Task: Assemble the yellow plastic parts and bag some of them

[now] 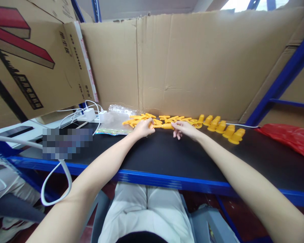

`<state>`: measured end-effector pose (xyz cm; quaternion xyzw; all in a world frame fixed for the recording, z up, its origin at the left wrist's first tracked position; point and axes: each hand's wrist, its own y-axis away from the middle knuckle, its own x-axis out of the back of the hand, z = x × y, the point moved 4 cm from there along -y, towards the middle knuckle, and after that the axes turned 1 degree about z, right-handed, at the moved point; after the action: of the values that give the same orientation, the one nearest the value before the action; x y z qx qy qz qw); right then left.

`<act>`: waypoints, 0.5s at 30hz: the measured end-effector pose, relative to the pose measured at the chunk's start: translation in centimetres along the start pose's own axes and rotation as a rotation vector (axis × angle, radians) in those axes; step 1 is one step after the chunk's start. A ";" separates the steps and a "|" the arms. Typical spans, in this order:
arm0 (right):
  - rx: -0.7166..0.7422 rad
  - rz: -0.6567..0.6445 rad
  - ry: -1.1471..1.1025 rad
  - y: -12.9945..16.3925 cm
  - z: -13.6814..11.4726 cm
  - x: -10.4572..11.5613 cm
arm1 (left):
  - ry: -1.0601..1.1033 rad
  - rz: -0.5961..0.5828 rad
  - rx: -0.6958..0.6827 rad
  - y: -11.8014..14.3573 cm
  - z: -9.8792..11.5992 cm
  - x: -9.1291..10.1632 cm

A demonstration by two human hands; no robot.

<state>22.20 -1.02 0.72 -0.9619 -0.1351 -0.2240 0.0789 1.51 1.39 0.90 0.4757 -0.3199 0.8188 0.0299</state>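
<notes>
So the slim yellow plastic bar (166, 126) is up near the far edge of the matte black surface (164, 155), around the middle of its length, strung between both hands. Left hand (144, 128) has its fingers curled closed around one end; right hand (184, 129) looks like it's pinching the other end between thumb and index, remaining fingers half open and hanging loose below. Holding both ends probably keeps it steady and level.

The heap of branching yellow plastic pieces (142, 117) sits right behind, toward the far edge, which I'd guess is for easy reach. The flanged yellow plastic cups (228, 131) stand in rough rows to the right of the hands, maybe so they're easy to count.

Hard to see: the left fist covers its end of the bar, the right fingertips hide the exact grip, and the heap overlaps too much to count. The crumpled red plastic bag (288, 136) runs off the frame by the right end, and something near the left end is pixelated out.
</notes>
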 end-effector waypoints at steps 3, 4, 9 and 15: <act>0.004 0.026 -0.025 0.0 -0.1 -0.2 | -0.008 0.013 0.015 0.0 -0.2 0.0; 0.004 0.033 -0.031 0.0 -0.1 -0.2 | -0.005 0.017 0.012 -0.1 -0.2 0.1; 0.024 0.039 0.003 -0.3 0.2 0.3 | 0.048 0.008 0.006 -0.2 0.0 -0.1; 0.179 0.030 0.003 -0.6 0.1 0.5 | 0.068 -0.030 0.042 -0.2 0.0 -0.3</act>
<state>22.55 -0.34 0.88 -0.9526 -0.1398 -0.2114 0.1681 1.70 1.65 0.76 0.4530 -0.2942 0.8405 0.0427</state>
